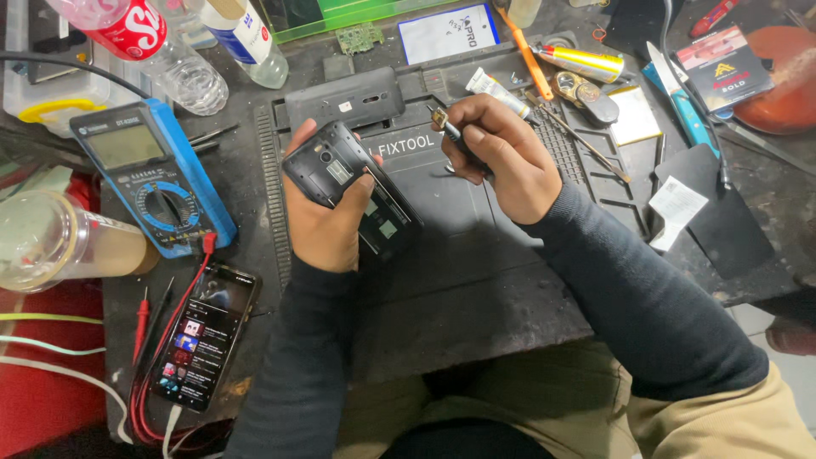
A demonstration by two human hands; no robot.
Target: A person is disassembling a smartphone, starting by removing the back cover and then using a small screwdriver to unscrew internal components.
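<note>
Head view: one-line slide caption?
Left hand holds an opened phone; right hand grips a small tool above it.

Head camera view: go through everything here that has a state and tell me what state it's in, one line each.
Opened phone: back cover off, insides showing, gripped in the left hand.
Small tool: pinched in the right hand, clear of the phone.
Back cover: detached, lying on the work mat.
Second phone: screen lit, cable plugged in.
Multimeter: display blank, red lead attached.
Clear bottle: lying on its side.
</note>
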